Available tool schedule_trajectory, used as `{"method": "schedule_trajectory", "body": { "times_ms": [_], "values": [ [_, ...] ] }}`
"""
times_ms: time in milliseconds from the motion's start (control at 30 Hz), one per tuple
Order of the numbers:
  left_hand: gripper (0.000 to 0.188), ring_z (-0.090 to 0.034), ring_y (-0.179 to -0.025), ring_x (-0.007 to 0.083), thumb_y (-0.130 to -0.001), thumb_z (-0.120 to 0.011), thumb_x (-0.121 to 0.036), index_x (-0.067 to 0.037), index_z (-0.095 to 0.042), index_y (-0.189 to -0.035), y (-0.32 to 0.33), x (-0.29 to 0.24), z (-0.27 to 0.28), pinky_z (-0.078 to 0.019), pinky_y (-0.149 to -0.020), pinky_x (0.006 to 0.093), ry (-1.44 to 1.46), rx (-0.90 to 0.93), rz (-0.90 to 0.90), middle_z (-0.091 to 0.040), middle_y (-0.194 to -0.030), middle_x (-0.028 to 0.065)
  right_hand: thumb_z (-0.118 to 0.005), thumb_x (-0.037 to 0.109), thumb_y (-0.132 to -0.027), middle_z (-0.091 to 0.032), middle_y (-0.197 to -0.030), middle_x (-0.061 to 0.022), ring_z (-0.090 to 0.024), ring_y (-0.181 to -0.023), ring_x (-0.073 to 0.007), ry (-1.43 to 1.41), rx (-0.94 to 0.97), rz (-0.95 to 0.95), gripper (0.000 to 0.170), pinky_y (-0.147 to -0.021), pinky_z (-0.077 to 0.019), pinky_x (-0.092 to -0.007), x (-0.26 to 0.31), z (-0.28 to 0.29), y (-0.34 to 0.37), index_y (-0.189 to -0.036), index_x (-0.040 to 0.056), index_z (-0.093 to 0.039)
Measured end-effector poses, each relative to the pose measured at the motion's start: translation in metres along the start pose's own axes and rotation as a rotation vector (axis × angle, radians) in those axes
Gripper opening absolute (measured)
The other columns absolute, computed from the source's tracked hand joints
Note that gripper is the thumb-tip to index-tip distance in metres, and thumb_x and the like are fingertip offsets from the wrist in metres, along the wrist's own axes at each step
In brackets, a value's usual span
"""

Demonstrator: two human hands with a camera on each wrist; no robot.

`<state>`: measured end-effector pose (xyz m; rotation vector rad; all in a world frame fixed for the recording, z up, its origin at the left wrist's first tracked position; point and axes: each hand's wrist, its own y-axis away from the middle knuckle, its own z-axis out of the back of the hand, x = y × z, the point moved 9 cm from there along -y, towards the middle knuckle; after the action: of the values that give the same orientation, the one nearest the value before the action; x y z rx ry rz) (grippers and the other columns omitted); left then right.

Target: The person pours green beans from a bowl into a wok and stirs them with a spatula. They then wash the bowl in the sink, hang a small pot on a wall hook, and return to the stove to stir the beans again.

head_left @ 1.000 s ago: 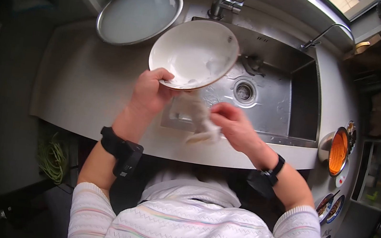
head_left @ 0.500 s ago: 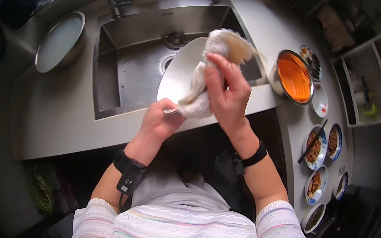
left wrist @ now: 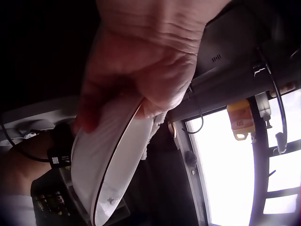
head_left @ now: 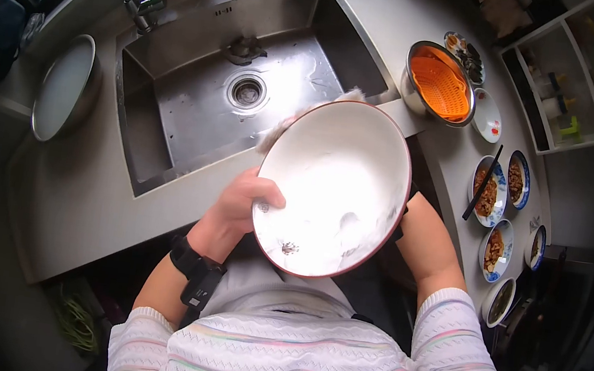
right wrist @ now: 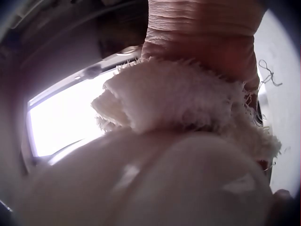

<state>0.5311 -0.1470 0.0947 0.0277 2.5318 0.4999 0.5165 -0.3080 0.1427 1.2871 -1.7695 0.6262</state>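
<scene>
My left hand [head_left: 237, 194] grips a large white bowl [head_left: 337, 168] with a dark red rim. Its thumb lies inside the bowl, with the fingers beneath. The bowl's inside is tilted up toward me over the counter's front edge, with small dark motifs near the rim. A shaggy white cloth [right wrist: 174, 96] lies against the outside of the bowl in the right wrist view, held by my right hand [right wrist: 202, 40]. The cloth covers most of that hand's fingers. Seen from the head, the bowl hides the right hand, and a bit of cloth pokes out past the far rim.
Beyond the bowl is a steel sink [head_left: 194, 108] with a faucet [head_left: 136, 10]. A wide basin [head_left: 62, 91] stands left of it. On the right counter are a steel bowl with an orange strainer [head_left: 441, 88], several dishes of food [head_left: 486, 199] and dark chopsticks [head_left: 482, 183].
The bowl has come nearer to my body, turned with its inside facing up toward me. My right hand and the cloth have moved from in front of the bowl to behind it.
</scene>
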Motion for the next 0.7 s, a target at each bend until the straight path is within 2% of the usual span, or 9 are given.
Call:
{"method": "schedule_trajectory", "body": {
  "times_ms": [200, 267, 367, 433, 467, 533, 567, 633, 700],
  "values": [
    [0.055, -0.061, -0.087, 0.0335, -0.058, -0.047, 0.002, 0.014, -0.044, -0.112, 0.001, -0.016, 0.018, -0.0513, -0.080, 0.0387, 0.227, 0.126, 0.019, -0.057, -0.101, 0.0244, -0.052, 0.022, -0.086, -0.063, -0.088, -0.0065, -0.062, -0.072, -0.0161, 0.310, 0.023, 0.110, 0.032, -0.063, -0.0517, -0.0274, -0.020, -0.001, -0.009, -0.105, -0.0030, -0.056],
    [0.057, -0.058, -0.093, 0.0300, -0.059, -0.046, 0.004, 0.013, -0.042, -0.115, 0.003, -0.024, 0.018, -0.0469, -0.086, 0.0363, 0.344, 0.161, 0.036, -0.054, -0.106, 0.0216, -0.052, 0.024, -0.086, -0.063, -0.088, -0.0065, -0.062, -0.071, -0.0160, 0.418, 0.040, 0.153, 0.033, -0.062, -0.0520, -0.0275, -0.020, -0.002, -0.012, -0.105, -0.0031, -0.056],
    [0.054, -0.058, -0.089, 0.0287, -0.058, -0.045, 0.004, 0.012, -0.044, -0.112, 0.006, -0.045, 0.033, -0.0480, -0.082, 0.0347, 0.222, 0.068, -0.034, -0.055, -0.103, 0.0197, -0.053, 0.027, -0.086, -0.063, -0.088, -0.0064, -0.062, -0.070, -0.0160, 0.574, 0.066, 0.223, 0.036, -0.060, -0.0523, -0.0276, -0.013, -0.015, -0.015, -0.106, -0.0033, -0.055],
    [0.048, -0.058, -0.083, 0.0244, -0.057, -0.044, 0.004, 0.011, -0.048, -0.105, 0.009, -0.064, 0.049, -0.0483, -0.076, 0.0315, 0.066, -0.028, -0.129, -0.057, -0.094, 0.0157, -0.047, 0.046, -0.087, -0.063, -0.088, -0.0090, -0.063, -0.064, -0.0141, 0.442, -0.278, -0.119, 0.056, -0.044, -0.0509, -0.0247, -0.008, 0.027, -0.013, -0.117, -0.0016, -0.046],
    [0.048, -0.058, -0.083, 0.0244, -0.057, -0.044, 0.004, 0.011, -0.048, -0.105, 0.008, -0.069, 0.054, -0.0483, -0.076, 0.0315, 0.068, -0.027, -0.134, -0.057, -0.094, 0.0157, -0.047, 0.048, -0.087, -0.061, -0.093, -0.0113, -0.063, -0.070, -0.0166, 0.187, -0.231, -0.167, 0.060, -0.051, -0.0539, -0.0281, 0.003, -0.011, -0.001, -0.119, -0.0020, -0.043],
    [0.048, -0.058, -0.083, 0.0222, -0.056, -0.043, 0.005, 0.009, -0.050, -0.103, 0.005, -0.082, 0.065, -0.0481, -0.074, 0.0298, -0.062, -0.059, -0.230, -0.058, -0.092, 0.0142, -0.052, 0.044, -0.086, -0.059, -0.099, -0.0132, -0.063, -0.082, -0.0182, 0.153, -0.078, -0.197, 0.059, -0.062, -0.0550, -0.0306, 0.002, -0.056, 0.011, -0.119, -0.0037, -0.043],
    [0.047, -0.058, -0.083, 0.0212, -0.062, -0.047, 0.002, 0.007, -0.048, -0.108, 0.003, -0.086, 0.066, -0.0482, -0.073, 0.0285, -0.132, -0.038, -0.250, -0.057, -0.093, 0.0130, -0.052, 0.044, -0.086, -0.059, -0.099, -0.0132, -0.063, -0.082, -0.0182, 0.157, -0.080, -0.195, 0.059, -0.062, -0.0550, -0.0306, -0.004, -0.058, 0.011, -0.119, -0.0037, -0.043],
    [0.043, -0.059, -0.084, 0.0212, -0.069, -0.051, -0.004, 0.006, -0.046, -0.110, 0.000, -0.093, 0.065, -0.0488, -0.072, 0.0289, -0.080, -0.070, -0.272, -0.057, -0.094, 0.0124, -0.056, 0.024, -0.084, -0.057, -0.103, -0.0137, -0.060, -0.090, -0.0200, 0.148, -0.134, -0.277, 0.045, -0.072, -0.0533, -0.0318, -0.028, -0.050, 0.010, -0.117, -0.0037, -0.043],
    [0.041, -0.059, -0.084, 0.0211, -0.077, -0.054, -0.011, 0.005, -0.044, -0.113, 0.000, -0.100, 0.061, -0.0493, -0.072, 0.0293, -0.030, -0.107, -0.299, -0.056, -0.095, 0.0119, -0.054, 0.015, -0.081, -0.057, -0.101, -0.0137, -0.061, -0.087, -0.0204, 0.117, -0.241, -0.232, 0.039, -0.074, -0.0527, -0.0319, -0.037, -0.035, 0.006, -0.114, -0.0050, -0.045]
  ]
}}
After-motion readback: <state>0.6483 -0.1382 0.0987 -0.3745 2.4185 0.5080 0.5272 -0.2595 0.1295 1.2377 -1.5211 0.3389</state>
